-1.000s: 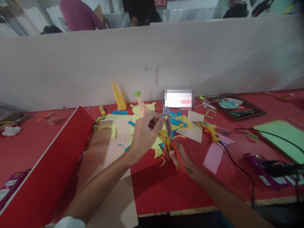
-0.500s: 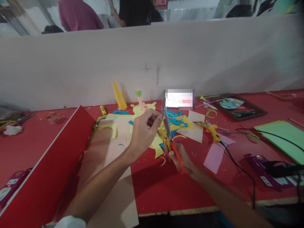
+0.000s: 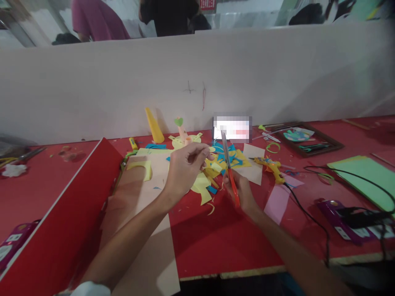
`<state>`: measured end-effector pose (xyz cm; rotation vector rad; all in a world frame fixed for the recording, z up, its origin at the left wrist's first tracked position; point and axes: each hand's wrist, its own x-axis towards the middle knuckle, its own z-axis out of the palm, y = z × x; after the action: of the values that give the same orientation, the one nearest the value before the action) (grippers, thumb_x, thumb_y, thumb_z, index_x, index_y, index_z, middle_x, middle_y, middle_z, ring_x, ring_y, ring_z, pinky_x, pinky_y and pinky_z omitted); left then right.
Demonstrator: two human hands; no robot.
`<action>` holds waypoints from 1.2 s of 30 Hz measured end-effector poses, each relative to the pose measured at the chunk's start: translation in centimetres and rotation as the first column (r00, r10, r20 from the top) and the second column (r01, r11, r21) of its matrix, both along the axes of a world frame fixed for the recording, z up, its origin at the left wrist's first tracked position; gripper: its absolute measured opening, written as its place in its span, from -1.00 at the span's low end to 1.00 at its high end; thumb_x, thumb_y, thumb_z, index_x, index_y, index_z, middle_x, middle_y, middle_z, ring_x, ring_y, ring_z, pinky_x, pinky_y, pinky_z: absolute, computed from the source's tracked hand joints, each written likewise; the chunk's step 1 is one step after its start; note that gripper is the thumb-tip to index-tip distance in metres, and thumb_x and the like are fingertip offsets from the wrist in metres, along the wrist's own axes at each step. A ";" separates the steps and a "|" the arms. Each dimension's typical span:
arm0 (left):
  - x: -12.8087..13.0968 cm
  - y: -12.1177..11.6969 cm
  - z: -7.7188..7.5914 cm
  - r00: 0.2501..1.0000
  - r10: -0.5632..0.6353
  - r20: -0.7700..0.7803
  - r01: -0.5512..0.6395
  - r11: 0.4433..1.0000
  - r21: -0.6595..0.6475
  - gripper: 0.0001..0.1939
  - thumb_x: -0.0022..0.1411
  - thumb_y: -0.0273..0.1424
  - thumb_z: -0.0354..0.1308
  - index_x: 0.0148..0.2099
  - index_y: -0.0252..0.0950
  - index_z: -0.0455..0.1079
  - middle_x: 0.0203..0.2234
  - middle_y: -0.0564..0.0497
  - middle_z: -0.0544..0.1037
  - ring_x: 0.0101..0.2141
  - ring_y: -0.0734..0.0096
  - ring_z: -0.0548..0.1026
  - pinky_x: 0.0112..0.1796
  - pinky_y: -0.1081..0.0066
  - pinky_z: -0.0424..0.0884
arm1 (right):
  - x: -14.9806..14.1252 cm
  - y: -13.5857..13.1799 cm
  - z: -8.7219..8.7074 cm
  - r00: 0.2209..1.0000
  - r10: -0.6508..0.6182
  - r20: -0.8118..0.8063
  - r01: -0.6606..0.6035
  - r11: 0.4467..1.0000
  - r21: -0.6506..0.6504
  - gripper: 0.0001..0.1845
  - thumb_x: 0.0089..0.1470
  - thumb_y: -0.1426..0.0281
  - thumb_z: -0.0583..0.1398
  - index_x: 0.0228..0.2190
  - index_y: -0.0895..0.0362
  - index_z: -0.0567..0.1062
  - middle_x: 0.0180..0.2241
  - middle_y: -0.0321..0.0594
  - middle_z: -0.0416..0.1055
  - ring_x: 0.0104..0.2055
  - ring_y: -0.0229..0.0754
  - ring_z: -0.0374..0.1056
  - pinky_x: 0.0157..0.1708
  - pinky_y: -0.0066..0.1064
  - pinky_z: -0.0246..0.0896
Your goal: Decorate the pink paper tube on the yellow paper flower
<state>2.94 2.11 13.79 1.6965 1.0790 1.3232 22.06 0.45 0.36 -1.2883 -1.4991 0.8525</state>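
My left hand (image 3: 187, 166) is raised over the middle of the table, thumb and fingers pinching a small pale yellow piece of paper (image 3: 212, 149) that sticks out at the fingertips. To its right, my right hand (image 3: 242, 190) is wrapped round the orange handles of a pair of scissors (image 3: 227, 158). The blades point up and away, look closed, and stand apart from the paper piece. Beneath both hands lie yellow paper scraps (image 3: 202, 185) and blue paper scraps (image 3: 224, 153). Behind my left hand stands a pale pink paper tube (image 3: 182, 132) with a green heart on top.
A yellow glue gun (image 3: 273, 167) with a black cord lies at right, near a purple power strip (image 3: 339, 222) and green paper sheets (image 3: 364, 176). A yellow cone (image 3: 155, 127) and a blurred screen (image 3: 232, 128) stand by the white partition. A red board (image 3: 70, 209) rises at left.
The scissors have moved right, away from my left hand, and their blades have come together. The small yellow piece now shows at my left fingertips.
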 end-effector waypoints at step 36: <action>3.4 0.7 -8.4 0.984 -0.156 -0.082 0.136 0.968 -0.210 -0.75 0.35 -0.32 0.12 -0.29 -0.32 0.55 -0.55 0.05 0.53 -0.57 0.52 0.48 -0.48 0.53 0.43 | 0.8 1.5 0.4 0.955 -0.013 -0.296 0.054 0.990 0.130 -0.68 0.19 0.08 0.29 -0.37 0.07 0.48 -0.44 -0.32 0.37 -0.46 -0.26 0.26 -0.43 -0.40 0.19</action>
<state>6.33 2.85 5.39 1.6664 1.0830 1.0109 22.86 1.94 0.72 -1.0325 -1.2712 0.8623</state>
